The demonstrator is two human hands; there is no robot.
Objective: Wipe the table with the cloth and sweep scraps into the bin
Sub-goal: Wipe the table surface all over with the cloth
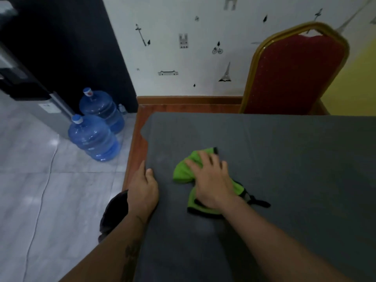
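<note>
A bright green cloth [183, 169] with black trim lies crumpled on the grey mat [284, 159] that covers the wooden table [140, 127]. My right hand [211, 180] presses flat on the cloth, fingers spread, pointing away from me. My left hand [143, 188] rests on the mat's left edge, thumb on top and fingers over the side. A dark rounded object [114, 212], possibly the bin, sits below the table edge under my left forearm, mostly hidden. No scraps show on the mat.
A red padded chair [295, 74] with a gold frame stands at the table's far side. Two blue water jugs [93, 137] sit on the tiled floor at left, beside a water dispenser [30, 88]. A white cable [42, 192] runs across the floor.
</note>
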